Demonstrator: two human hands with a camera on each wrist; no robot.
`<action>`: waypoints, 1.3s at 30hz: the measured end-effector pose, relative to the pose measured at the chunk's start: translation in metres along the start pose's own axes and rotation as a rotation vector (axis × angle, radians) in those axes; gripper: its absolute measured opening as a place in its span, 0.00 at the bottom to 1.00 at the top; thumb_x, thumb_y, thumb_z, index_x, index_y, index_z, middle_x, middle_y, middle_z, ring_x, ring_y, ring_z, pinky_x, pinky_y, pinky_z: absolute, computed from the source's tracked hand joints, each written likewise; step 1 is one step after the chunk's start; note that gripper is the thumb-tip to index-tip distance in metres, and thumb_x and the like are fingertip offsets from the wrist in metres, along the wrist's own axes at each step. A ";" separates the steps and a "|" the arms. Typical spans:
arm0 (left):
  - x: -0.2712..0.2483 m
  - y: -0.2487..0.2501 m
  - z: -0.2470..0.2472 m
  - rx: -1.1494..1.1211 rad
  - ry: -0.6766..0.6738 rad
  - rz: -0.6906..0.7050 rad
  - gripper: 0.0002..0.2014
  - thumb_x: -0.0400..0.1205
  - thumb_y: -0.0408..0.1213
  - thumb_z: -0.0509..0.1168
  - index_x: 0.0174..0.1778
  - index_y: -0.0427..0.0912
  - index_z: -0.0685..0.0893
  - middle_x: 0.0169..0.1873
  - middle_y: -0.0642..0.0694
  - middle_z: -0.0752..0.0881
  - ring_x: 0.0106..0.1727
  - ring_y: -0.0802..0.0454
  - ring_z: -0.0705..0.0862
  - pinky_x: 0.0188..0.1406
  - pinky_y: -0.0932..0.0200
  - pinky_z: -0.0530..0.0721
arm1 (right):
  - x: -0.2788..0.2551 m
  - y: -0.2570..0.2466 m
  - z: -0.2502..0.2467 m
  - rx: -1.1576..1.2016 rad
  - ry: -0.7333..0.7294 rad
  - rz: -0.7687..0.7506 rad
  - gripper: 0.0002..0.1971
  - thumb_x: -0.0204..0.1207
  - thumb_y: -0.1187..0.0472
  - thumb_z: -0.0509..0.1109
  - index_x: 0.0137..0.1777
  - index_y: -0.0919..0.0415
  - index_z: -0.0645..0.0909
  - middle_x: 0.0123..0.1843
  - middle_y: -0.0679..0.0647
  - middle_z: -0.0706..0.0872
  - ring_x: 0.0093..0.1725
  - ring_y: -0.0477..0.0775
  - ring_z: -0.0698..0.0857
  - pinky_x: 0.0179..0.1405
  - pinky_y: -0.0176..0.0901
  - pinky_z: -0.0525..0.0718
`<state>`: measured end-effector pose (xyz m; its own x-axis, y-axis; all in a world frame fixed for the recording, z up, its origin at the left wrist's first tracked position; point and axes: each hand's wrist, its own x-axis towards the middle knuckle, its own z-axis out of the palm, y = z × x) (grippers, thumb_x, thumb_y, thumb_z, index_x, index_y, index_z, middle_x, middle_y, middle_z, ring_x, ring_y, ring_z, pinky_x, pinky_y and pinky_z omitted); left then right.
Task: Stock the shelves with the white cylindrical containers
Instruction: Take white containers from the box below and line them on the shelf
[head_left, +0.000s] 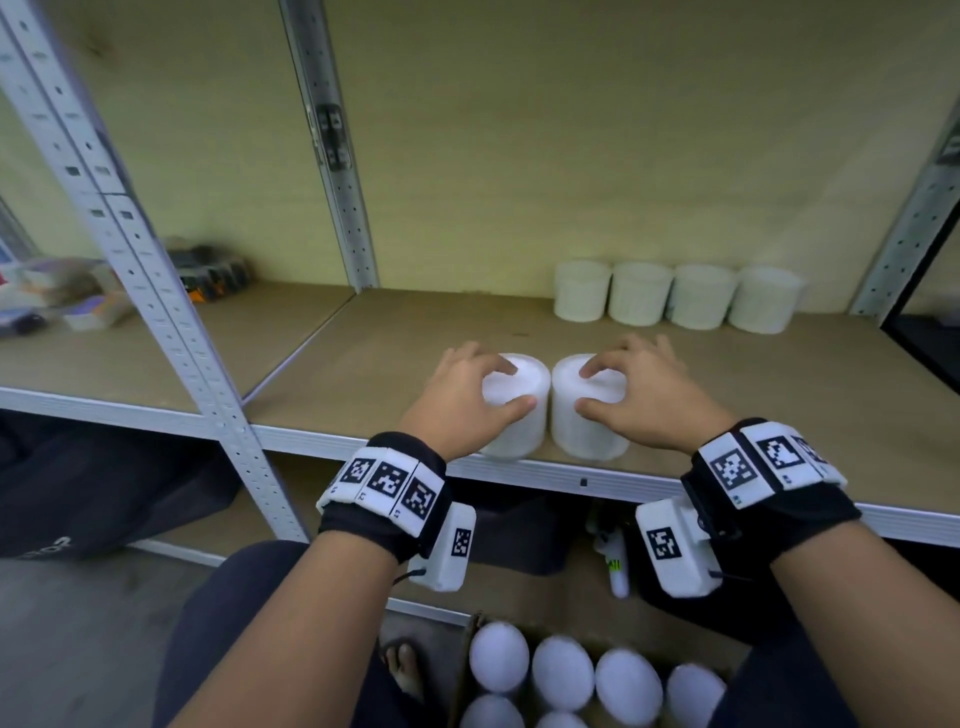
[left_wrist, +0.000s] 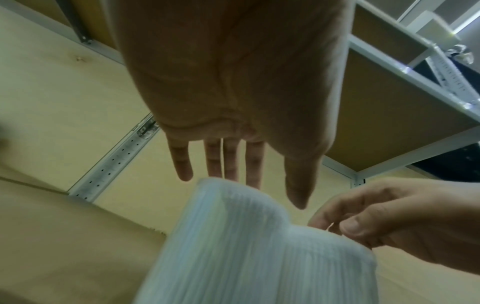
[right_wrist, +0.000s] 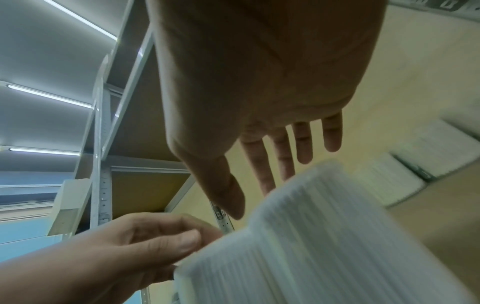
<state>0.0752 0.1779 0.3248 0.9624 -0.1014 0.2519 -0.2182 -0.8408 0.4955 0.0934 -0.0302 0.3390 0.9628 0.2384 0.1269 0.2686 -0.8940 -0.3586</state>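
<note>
Two white ribbed cylindrical containers stand side by side at the front edge of the wooden shelf (head_left: 389, 353). My left hand (head_left: 519, 385) comes down from above and grips the top of the left container (head_left: 519, 436), thumb on the near side and fingers curled over the lid. In the same way my right hand (head_left: 583, 388) grips the top of the right container (head_left: 582, 436). The left wrist view shows the left container (left_wrist: 233, 236) blurred under my fingers. The right container (right_wrist: 324, 236) is blurred too.
Several more white containers (head_left: 675, 296) stand in a row at the back right of the shelf. A cardboard box (head_left: 462, 675) on the floor below holds further containers. A metal upright (head_left: 171, 322) stands at the left, with assorted clutter (head_left: 218, 270) on the neighbouring shelf.
</note>
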 end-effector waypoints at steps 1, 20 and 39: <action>-0.002 0.000 -0.001 0.003 0.004 0.018 0.17 0.77 0.52 0.68 0.59 0.49 0.84 0.61 0.52 0.79 0.68 0.52 0.73 0.66 0.61 0.69 | -0.002 0.000 -0.003 -0.012 -0.009 -0.011 0.19 0.72 0.47 0.72 0.62 0.49 0.82 0.58 0.50 0.75 0.68 0.56 0.71 0.72 0.52 0.71; 0.029 -0.004 -0.006 0.107 0.016 -0.050 0.11 0.81 0.33 0.63 0.56 0.43 0.88 0.57 0.45 0.88 0.57 0.49 0.86 0.60 0.57 0.83 | 0.029 -0.011 -0.006 -0.002 -0.024 -0.074 0.13 0.79 0.62 0.67 0.61 0.58 0.86 0.64 0.55 0.86 0.66 0.53 0.80 0.57 0.37 0.74; 0.173 -0.067 0.004 0.129 0.020 -0.137 0.11 0.81 0.31 0.63 0.56 0.40 0.88 0.57 0.41 0.88 0.57 0.44 0.86 0.62 0.52 0.84 | 0.193 -0.001 0.032 0.038 0.024 -0.156 0.11 0.80 0.66 0.66 0.59 0.65 0.85 0.60 0.60 0.88 0.59 0.59 0.86 0.57 0.43 0.79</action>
<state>0.2569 0.2150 0.3318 0.9780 0.0282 0.2068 -0.0617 -0.9074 0.4158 0.2801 0.0293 0.3349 0.9086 0.3637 0.2053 0.4160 -0.8320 -0.3671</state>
